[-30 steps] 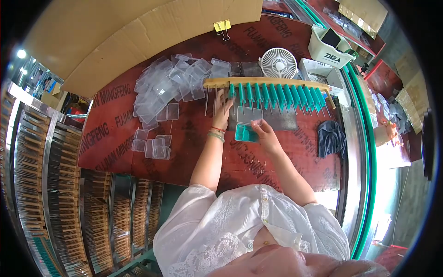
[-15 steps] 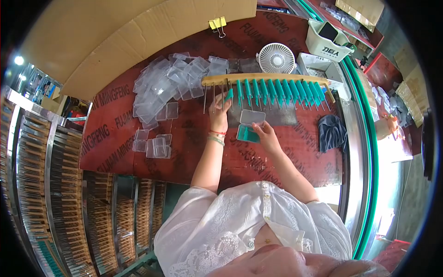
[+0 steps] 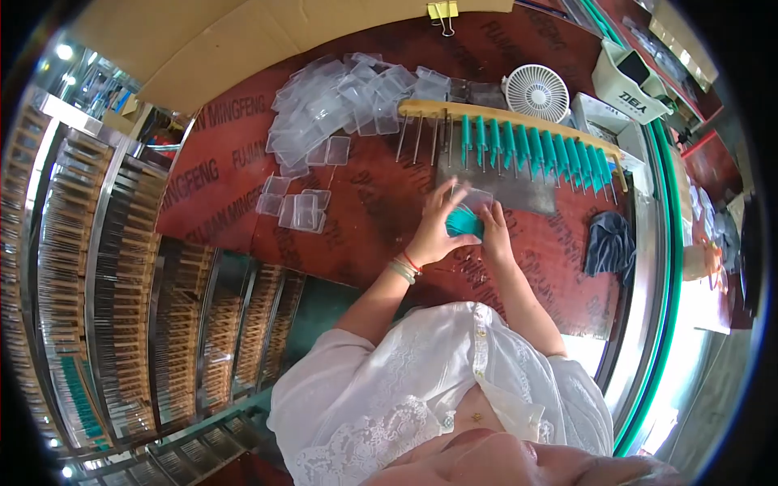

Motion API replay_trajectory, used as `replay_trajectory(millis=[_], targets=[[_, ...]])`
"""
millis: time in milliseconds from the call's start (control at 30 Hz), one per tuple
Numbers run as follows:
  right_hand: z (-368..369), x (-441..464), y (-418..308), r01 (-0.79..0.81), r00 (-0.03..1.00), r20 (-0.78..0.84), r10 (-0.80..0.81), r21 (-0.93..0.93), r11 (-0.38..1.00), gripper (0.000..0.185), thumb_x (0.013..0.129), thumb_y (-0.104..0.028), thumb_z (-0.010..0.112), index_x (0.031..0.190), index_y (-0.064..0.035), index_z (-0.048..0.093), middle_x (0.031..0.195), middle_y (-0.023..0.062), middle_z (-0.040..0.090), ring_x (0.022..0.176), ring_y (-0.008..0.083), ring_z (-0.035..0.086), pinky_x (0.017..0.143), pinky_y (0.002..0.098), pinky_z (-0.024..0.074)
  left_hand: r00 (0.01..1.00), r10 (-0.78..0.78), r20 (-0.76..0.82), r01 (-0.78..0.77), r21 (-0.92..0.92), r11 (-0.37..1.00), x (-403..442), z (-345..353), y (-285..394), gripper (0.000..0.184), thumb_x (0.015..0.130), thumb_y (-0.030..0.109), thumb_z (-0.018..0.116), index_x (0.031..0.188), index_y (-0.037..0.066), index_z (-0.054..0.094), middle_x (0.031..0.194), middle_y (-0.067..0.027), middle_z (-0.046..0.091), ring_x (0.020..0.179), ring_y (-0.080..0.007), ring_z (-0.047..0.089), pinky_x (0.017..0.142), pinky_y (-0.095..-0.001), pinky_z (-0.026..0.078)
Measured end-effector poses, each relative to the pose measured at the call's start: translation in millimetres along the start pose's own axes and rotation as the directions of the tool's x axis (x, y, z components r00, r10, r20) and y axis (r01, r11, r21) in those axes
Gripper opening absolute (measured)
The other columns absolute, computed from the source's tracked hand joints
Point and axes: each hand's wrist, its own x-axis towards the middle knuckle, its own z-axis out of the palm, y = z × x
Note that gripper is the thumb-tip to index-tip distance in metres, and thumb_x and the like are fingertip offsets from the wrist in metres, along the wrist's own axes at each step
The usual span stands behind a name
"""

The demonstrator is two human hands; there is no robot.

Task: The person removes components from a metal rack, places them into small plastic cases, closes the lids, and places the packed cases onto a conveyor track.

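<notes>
My left hand (image 3: pixel 442 227) is closed on the left side of a small clear plastic box (image 3: pixel 464 223) with teal pieces inside, its index finger raised by the lid. My right hand (image 3: pixel 496 231) grips the right side of the same box. The clear lid (image 3: pixel 476 197) stands up at the far side of the box. Beyond both hands, a wooden bar (image 3: pixel 519 117) carries a row of teal pieces (image 3: pixel 536 152) on metal pins. Several pins at the bar's left end (image 3: pixel 417 138) are bare.
A heap of clear boxes (image 3: pixel 324 101) lies at the back left, with a few more (image 3: pixel 300 211) nearer. A white fan (image 3: pixel 536 92), a white bin (image 3: pixel 628 85), an open carton (image 3: pixel 604 121) and a dark cloth (image 3: pixel 609 243) are on the right. At far right shows another person's hand (image 3: pixel 703 263).
My left hand has left the pins and come down to the box, where it now holds the left side. The whole view has shifted, and the lid appears tilted more over the box.
</notes>
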Motion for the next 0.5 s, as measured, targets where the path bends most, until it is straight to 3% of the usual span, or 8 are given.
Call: replay_trajectory(millis=[67, 100, 133, 200, 267, 333, 367, 500], targets=[[1, -6, -5, 0.003, 0.998, 0.069, 0.004, -0.106, 0.994, 0.033, 0.101, -0.022, 0.046, 0.131, -0.0069, 0.043, 0.121, 0.0079, 0.055, 0.108, 0.0164, 0.055, 0.087, 0.0299, 0.049, 0.917, -0.382, -0.115, 0.258, -0.56, 0.787, -19, 28, -18, 0.082, 0.08, 0.022, 0.076, 0.148, 0.008, 0.032, 0.143, -0.0174, 0.038, 0.125, -0.0277, 0.046, 0.106, -0.041, 0.037], [5, -18, -17, -0.024, 0.969, 0.244, 0.046, -0.094, 0.995, 0.037, 0.099, -0.022, 0.052, 0.131, -0.0069, 0.044, 0.122, 0.0085, 0.054, 0.11, 0.0166, 0.054, 0.087, 0.031, 0.0494, 0.853, -0.522, -0.012, 0.343, -0.74, 0.578, -20, 23, -15, 0.086, 0.085, 0.025, 0.074, 0.15, 0.005, 0.021, 0.143, -0.0163, 0.039, 0.128, -0.0231, 0.043, 0.105, -0.0377, 0.037], [8, -27, -23, -0.051, 0.91, 0.407, 0.082, -0.086, 0.995, 0.041, 0.096, -0.021, 0.058, 0.132, -0.0068, 0.044, 0.123, 0.009, 0.053, 0.113, 0.0169, 0.053, 0.088, 0.0322, 0.0498, 0.854, -0.521, 0.005, 0.352, -0.743, 0.57, -18, 13, -11, 0.086, 0.085, 0.025, 0.074, 0.15, 0.005, 0.021, 0.143, -0.0163, 0.039, 0.128, -0.0231, 0.043, 0.105, -0.0377, 0.037], [4, -12, -1, 0.381, 0.85, 0.479, -0.222, -0.266, 0.885, 0.047, 0.087, -0.017, 0.07, 0.126, -0.0054, 0.045, 0.112, 0.0085, 0.059, 0.106, 0.0192, 0.058, 0.082, 0.034, 0.0523, 0.697, -0.64, 0.323, 0.311, -0.941, -0.136, -12, 1, -7, 0.082, 0.087, 0.023, 0.073, 0.15, 0.006, 0.023, 0.142, -0.014, 0.039, 0.126, -0.0222, 0.044, 0.103, -0.0367, 0.038], [-16, -2, 3, 0.226, 0.96, 0.28, -0.01, -0.755, 0.615, 0.046, 0.087, -0.015, 0.072, 0.122, -0.0063, 0.043, 0.11, 0.0083, 0.061, 0.09, 0.0183, 0.064, 0.076, 0.0337, 0.0543, 0.753, -0.609, 0.25, 0.321, -0.947, 0.008, -16, 15, -17, 0.067, 0.086, 0.02, 0.074, 0.141, 0.004, 0.038, 0.128, -0.0113, 0.051, 0.115, -0.0175, 0.052, 0.098, -0.0341, 0.042], [-1, -10, -25, 0.187, 0.971, 0.24, 0.001, -0.758, 0.625, 0.038, 0.089, -0.015, 0.07, 0.114, -0.0049, 0.042, 0.098, 0.0076, 0.063, 0.072, 0.0208, 0.067, 0.064, 0.0311, 0.057, 0.87, -0.43, 0.242, 0.454, -0.735, 0.504, -12, 11, -23, 0.047, 0.083, 0.019, 0.077, 0.121, 0.003, 0.056, 0.11, -0.0058, 0.061, 0.101, -0.0115, 0.058, 0.088, -0.0302, 0.048], [1, -13, -31, 0.075, 0.97, 0.223, 0.093, -0.642, 0.763, 0.035, 0.09, -0.014, 0.068, 0.112, -0.004, 0.043, 0.098, 0.0073, 0.062, 0.072, 0.0204, 0.067, 0.063, 0.03, 0.0575, 0.862, -0.472, 0.185, 0.422, -0.777, 0.467, -10, 9, -18, 0.029, 0.082, 0.017, 0.078, 0.1, 0.002, 0.062, 0.094, -0.0022, 0.065, 0.088, -0.008, 0.06, 0.078, -0.0256, 0.05], [2, -17, -35, -0.019, 0.963, 0.252, 0.098, -0.299, 0.954, 0.031, 0.09, -0.011, 0.068, 0.109, -0.0002, 0.047, 0.089, 0.0096, 0.064, 0.075, 0.0112, 0.065, 0.061, 0.0265, 0.0525, 0.888, -0.443, 0.124, 0.406, -0.664, 0.628, 0, -9, -5, 0.018, 0.084, 0.012, 0.074, 0.096, 0.001, 0.066, 0.091, -0.0032, 0.067, 0.086, -0.0095, 0.062, 0.078, -0.0268, 0.05]])
